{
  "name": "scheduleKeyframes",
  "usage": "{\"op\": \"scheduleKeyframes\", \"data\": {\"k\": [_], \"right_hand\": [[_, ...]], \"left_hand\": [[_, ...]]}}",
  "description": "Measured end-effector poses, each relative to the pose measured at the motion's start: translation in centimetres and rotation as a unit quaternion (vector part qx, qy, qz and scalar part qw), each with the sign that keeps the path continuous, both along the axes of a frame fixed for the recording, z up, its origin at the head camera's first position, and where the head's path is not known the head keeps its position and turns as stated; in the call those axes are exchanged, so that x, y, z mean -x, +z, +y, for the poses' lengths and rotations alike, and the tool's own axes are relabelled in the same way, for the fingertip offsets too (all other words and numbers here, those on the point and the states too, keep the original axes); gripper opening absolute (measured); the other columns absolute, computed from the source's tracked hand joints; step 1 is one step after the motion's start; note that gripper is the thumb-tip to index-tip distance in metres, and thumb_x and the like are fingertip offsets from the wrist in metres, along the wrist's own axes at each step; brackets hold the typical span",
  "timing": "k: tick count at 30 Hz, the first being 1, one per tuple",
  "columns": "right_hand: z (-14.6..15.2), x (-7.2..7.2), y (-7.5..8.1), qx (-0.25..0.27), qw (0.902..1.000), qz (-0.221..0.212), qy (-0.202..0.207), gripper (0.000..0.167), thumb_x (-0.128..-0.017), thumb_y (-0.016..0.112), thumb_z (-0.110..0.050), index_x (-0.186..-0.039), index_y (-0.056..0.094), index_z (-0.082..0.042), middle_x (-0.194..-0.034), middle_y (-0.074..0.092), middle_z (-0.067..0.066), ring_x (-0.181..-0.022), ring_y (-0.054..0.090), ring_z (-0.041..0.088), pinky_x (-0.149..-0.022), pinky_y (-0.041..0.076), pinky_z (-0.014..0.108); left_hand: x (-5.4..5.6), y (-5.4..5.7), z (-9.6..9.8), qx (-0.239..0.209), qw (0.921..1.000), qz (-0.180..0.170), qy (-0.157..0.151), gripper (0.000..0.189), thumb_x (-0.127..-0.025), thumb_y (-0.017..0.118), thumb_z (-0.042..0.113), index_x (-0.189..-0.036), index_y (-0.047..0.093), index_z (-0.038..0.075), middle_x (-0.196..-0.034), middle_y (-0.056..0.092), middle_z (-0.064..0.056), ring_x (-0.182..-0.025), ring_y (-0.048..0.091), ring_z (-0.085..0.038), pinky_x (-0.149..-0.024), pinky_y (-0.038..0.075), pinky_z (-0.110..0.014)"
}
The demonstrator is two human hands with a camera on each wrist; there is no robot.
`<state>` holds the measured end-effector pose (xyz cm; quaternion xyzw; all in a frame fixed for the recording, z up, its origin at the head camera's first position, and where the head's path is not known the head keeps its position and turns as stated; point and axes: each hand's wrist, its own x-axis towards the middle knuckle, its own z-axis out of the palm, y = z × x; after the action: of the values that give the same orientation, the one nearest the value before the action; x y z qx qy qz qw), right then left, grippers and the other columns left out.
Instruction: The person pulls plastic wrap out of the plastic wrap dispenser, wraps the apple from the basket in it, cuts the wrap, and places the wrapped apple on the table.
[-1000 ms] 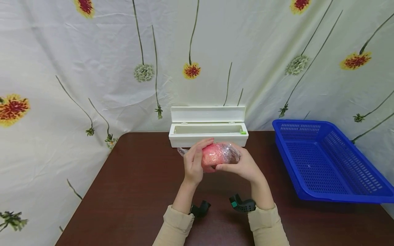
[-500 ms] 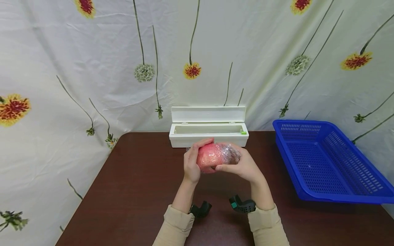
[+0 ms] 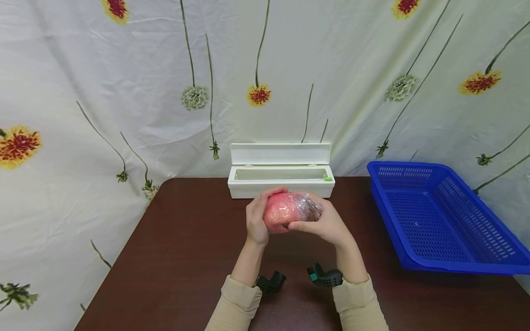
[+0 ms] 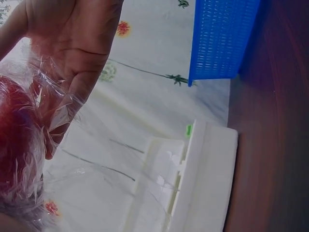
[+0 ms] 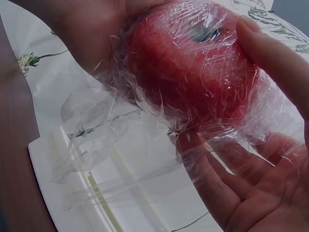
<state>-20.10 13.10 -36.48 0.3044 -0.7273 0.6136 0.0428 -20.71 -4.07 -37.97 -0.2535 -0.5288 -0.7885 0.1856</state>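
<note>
A red apple wrapped in clear cling film is held above the table between both hands. My left hand cups its left side, with the fingers bent over the top. From the right, my right hand grips it, thumb on the near side and fingers behind. Loose film bunches at the apple's right end in the head view. The right wrist view shows the apple's dark dimple under the film and a thin loose sheet hanging beside it. Most of my left hand is out of the left wrist view.
On the brown table, a long white box stands at the back with its lid raised and a green tab on its rim. A blue perforated basket stands at the right. A flowered cloth hangs behind.
My left hand has shifted slightly, folding the loose film tail at the left out of sight and baring more of the apple. The right hand keeps its grip almost in place.
</note>
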Motion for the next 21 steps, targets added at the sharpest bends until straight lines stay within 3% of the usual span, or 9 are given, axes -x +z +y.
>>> {"op": "scheduleKeyframes", "data": {"k": [11, 15, 21], "right_hand": [[-0.32, 0.07, -0.03, -0.028, 0.9994, -0.012, -0.015, 0.064, -0.071, 0.083, -0.015, -0.129, 0.056, -0.011, -0.119, 0.060, 0.007, -0.103, 0.056, 0.025, -0.084, 0.050, 0.038], [-0.17, -0.01, 0.11, -0.005, 0.9997, -0.020, -0.011, 0.065, -0.072, 0.082, -0.013, -0.131, 0.054, -0.007, -0.120, 0.058, 0.010, -0.102, 0.056, 0.024, -0.083, 0.051, 0.034], [0.21, 0.18, 0.07, 0.065, 0.9967, -0.038, 0.030, 0.061, -0.078, 0.074, -0.001, -0.132, 0.046, 0.006, -0.121, 0.053, 0.022, -0.096, 0.064, 0.021, -0.077, 0.054, 0.034]], "left_hand": [[0.21, -0.13, -0.26, -0.018, 0.9989, -0.003, 0.043, 0.042, -0.097, 0.040, 0.019, -0.099, 0.061, -0.017, -0.095, 0.071, -0.002, -0.093, 0.061, -0.025, -0.075, 0.052, -0.033], [0.27, 0.01, -0.36, -0.026, 0.9980, -0.008, 0.057, 0.042, -0.096, 0.041, 0.019, -0.098, 0.061, -0.018, -0.093, 0.071, -0.002, -0.091, 0.062, -0.024, -0.074, 0.052, -0.033], [0.47, 0.12, -0.69, -0.034, 0.9969, -0.012, 0.070, 0.041, -0.097, 0.041, 0.017, -0.097, 0.061, -0.019, -0.091, 0.071, -0.003, -0.090, 0.062, -0.021, -0.073, 0.052, -0.030]]}}
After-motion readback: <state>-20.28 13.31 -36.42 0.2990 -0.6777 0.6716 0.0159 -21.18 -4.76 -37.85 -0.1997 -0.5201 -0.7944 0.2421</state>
